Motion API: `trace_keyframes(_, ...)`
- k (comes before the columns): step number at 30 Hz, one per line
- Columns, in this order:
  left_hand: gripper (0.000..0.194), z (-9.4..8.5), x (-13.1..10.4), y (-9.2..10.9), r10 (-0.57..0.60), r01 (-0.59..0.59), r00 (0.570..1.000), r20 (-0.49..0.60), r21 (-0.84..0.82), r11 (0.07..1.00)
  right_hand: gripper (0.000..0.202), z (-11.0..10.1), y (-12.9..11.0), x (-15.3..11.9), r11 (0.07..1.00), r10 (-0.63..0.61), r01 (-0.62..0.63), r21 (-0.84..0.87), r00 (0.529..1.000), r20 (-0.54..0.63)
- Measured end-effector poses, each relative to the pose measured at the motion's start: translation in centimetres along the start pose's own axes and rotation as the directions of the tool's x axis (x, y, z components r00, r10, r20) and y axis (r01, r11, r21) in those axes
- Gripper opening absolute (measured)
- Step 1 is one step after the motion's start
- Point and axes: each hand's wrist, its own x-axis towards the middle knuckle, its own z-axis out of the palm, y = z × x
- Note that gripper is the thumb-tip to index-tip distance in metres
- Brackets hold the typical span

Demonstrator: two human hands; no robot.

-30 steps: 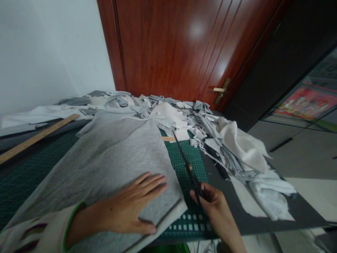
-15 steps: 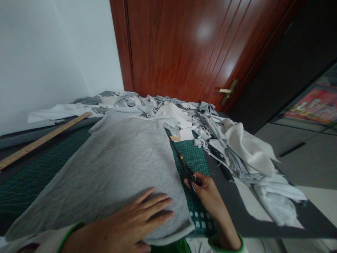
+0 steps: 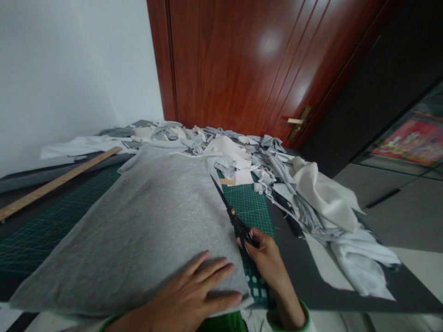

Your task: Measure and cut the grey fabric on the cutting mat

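Since the earlier frame, the black-handled scissors [image 3: 231, 213] have shifted left, blades now against the right edge of the flat light-grey knit fabric panel [image 3: 145, 230] on the green gridded cutting mat [image 3: 252, 207]. Right hand [image 3: 265, 256] grips the handles, fingers curled through the loops; blade opening cannot be told. Scissors' long axis runs near-right to far-left along that edge. Left hand [image 3: 194, 297] rests on the panel's near corner, fingers spread flat, just left of the scissors. Desk's near edge is cut off.
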Motion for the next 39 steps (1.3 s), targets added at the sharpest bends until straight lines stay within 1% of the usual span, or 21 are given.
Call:
trace_keyframes(4,0.063,1.1,0.3,1.1,-0.012,0.016,0.998,-0.069,0.058,0.998,0.030,0.0,0.4,0.2,0.999,-0.009,0.009,-0.039,1.000,0.010)
trace_keyframes(6,0.051,1.7,0.4,1.8,0.015,0.000,0.992,-0.124,0.119,0.993,0.030,0.0,0.5,0.3,1.000,-0.023,0.023,0.008,1.000,0.015)
trace_keyframes(8,0.040,2.4,0.6,2.4,0.064,-0.033,0.982,-0.177,0.171,0.985,0.032,0.1,0.2,0.4,0.993,-0.035,0.032,0.116,0.999,0.020)
trace_keyframes(9,0.037,2.7,0.6,2.7,0.087,-0.048,0.975,-0.206,0.185,0.981,0.034,0.1,-0.1,0.4,0.983,-0.042,0.038,0.182,0.999,0.019)
trace_keyframes(11,0.037,3.2,0.8,3.1,0.091,-0.046,0.964,-0.249,0.180,0.983,0.039,0.1,-0.9,0.4,0.958,-0.050,0.039,0.284,0.998,0.031)
trace_keyframes(12,0.037,3.4,0.9,3.3,0.078,-0.037,0.963,-0.257,0.164,0.986,0.041,0.1,-1.3,0.4,0.952,-0.054,0.038,0.304,0.998,0.044)
trace_keyframes(14,0.038,3.7,1.1,3.6,0.046,-0.019,0.967,-0.250,0.112,0.994,0.043,0.0,-1.8,0.2,0.959,-0.062,0.044,0.279,0.996,0.058)
trace_keyframes(15,0.038,3.9,1.1,3.8,0.027,-0.008,0.970,-0.242,0.077,0.997,0.043,-0.1,-1.9,0.1,0.969,-0.061,0.049,0.243,0.997,0.043)
trace_keyframes(16,0.038,4.0,1.2,4.0,0.006,0.004,0.972,-0.235,0.041,0.999,0.043,-0.2,-1.9,0.1,0.979,-0.059,0.057,0.197,0.998,0.005)
trace_keyframes(18,0.039,4.1,1.4,4.4,-0.039,0.033,0.973,-0.228,-0.028,0.999,0.040,-0.6,-1.5,0.0,0.995,-0.067,0.075,0.063,0.991,-0.116)
trace_keyframes(20,0.040,4.3,1.5,4.6,-0.063,0.047,0.974,-0.218,-0.078,0.996,0.036,-1.4,-0.9,0.0,0.992,-0.088,0.066,-0.107,0.972,-0.219)
trace_keyframes(21,0.042,4.3,1.5,4.7,-0.066,0.047,0.978,-0.198,-0.097,0.994,0.034,-2.0,-0.7,0.0,0.981,-0.088,0.043,-0.188,0.967,-0.239)
trace_keyframes(23,0.045,4.2,1.5,4.7,-0.066,0.046,0.984,-0.166,-0.122,0.992,0.033,-3.3,-0.6,0.0,0.946,-0.050,-0.027,-0.324,0.973,-0.224)
trace_keyframes(25,0.048,4.0,1.5,4.6,-0.072,0.053,0.987,-0.141,-0.137,0.989,0.034,-4.5,-0.9,-0.1,0.877,0.021,-0.110,-0.468,0.981,-0.191)
trace_keyframes(26,0.047,3.8,1.4,4.6,-0.073,0.052,0.987,-0.143,-0.142,0.988,0.034,-5.0,-1.1,-0.2,0.821,0.050,-0.144,-0.553,0.982,-0.181)
trace_keyframes(29,0.043,3.5,1.4,4.6,-0.075,0.051,0.982,-0.173,-0.136,0.989,0.033,-5.7,-1.3,-0.4,0.600,0.100,-0.211,-0.772,0.977,-0.190)
trace_keyframes(31,0.040,3.3,1.4,4.7,-0.074,0.052,0.977,-0.199,-0.114,0.992,0.031,-5.7,-1.1,-0.6,0.490,0.132,-0.242,-0.837,0.970,-0.203)
trace_keyframes(33,0.038,3.3,1.5,4.8,-0.066,0.048,0.974,-0.216,-0.086,0.995,0.033,-5.7,-0.8,-0.9,0.435,0.171,-0.272,-0.858,0.961,-0.218)
trace_keyframes(35,0.038,3.4,1.5,4.9,-0.065,0.051,0.970,-0.235,-0.062,0.997,0.032,-5.8,-0.7,-1.3,0.410,0.210,-0.285,-0.867,0.954,-0.214)
trace_keyframes(37,0.038,3.5,1.6,5.0,-0.062,0.053,0.966,-0.252,-0.042,0.998,0.029,-6.0,-1.0,-1.5,0.395,0.233,-0.263,-0.880,0.956,-0.181)
trace_keyframes(39,0.037,3.7,1.7,5.0,-0.057,0.052,0.963,-0.265,-0.026,0.998,0.026,-6.2,-1.5,-1.7,0.388,0.228,-0.235,-0.891,0.961,-0.155)
